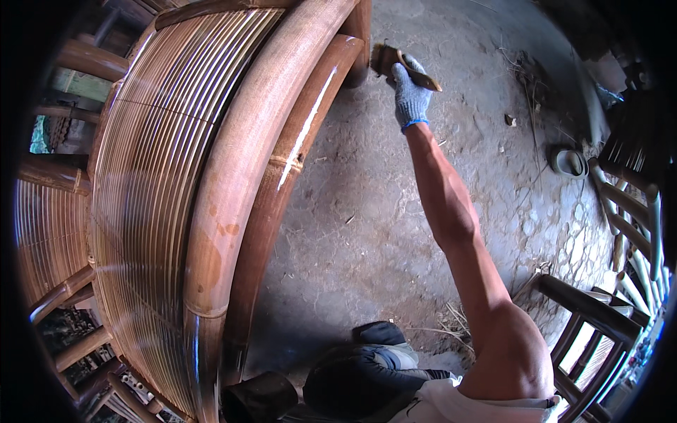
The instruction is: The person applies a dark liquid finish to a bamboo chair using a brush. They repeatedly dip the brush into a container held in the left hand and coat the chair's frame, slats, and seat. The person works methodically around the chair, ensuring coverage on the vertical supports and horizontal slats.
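With the gloved right hand [411, 95] closed around the brush [402, 62] at the far end of the bamboo frame [282, 151], strokes are best laid evenly along the pole; the left hand is not seen.

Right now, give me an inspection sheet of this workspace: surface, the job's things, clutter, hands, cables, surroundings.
Surface: bare, cracked earthen floor.
Job's things: glossy bamboo furniture frame; brush at its far end.
Clutter: dry straw and small debris; a round dark object on the ground.
Hands: gloved right hand grips the brush; left hand not in view.
Cables: nothing seen.
Surroundings: slatted bamboo chairs on the right, more bamboo pieces on the left.
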{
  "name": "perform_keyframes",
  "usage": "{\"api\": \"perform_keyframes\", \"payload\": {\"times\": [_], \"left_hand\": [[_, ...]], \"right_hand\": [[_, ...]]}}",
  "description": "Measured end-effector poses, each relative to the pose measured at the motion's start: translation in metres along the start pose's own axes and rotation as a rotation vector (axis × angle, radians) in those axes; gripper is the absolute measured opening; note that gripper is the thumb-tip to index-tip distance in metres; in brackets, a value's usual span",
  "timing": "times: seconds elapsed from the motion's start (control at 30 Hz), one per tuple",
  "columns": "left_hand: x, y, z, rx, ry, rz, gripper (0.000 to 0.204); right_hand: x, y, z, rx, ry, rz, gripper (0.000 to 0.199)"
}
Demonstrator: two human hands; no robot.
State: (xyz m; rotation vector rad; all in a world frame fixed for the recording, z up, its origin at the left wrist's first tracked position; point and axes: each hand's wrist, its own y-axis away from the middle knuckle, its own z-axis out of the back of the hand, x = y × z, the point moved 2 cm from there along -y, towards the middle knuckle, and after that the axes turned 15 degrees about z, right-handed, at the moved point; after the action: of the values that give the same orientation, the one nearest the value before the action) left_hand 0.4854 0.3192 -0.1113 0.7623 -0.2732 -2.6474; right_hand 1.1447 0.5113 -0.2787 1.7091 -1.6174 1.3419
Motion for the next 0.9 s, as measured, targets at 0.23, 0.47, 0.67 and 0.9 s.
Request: {"api": "perform_keyframes", "payload": {"times": [0.23, 0.47, 0.67, 0.9], "left_hand": [[0.000, 0.002, 0.004, -0.005, -0.020, 0.003, 0.103], [0.003, 0.010, 0.011, -0.017, -0.017, -0.005, 0.103], [0.002, 0.020, 0.016, -0.025, 0.031, -0.046, 0.104], [0.002, 0.054, 0.040, -0.065, 0.102, -0.105, 0.104]], "right_hand": [[-0.034, 0.087, -0.042, -0.556, -0.270, -0.236, 0.034], [-0.001, 0.087, -0.090, -0.683, -0.657, -0.443, 0.021], [0.053, 0.001, -0.067, -0.445, -0.448, -0.292, 0.025], [0.215, -0.017, -0.050, 0.006, -0.272, 0.033, 0.034]]}}
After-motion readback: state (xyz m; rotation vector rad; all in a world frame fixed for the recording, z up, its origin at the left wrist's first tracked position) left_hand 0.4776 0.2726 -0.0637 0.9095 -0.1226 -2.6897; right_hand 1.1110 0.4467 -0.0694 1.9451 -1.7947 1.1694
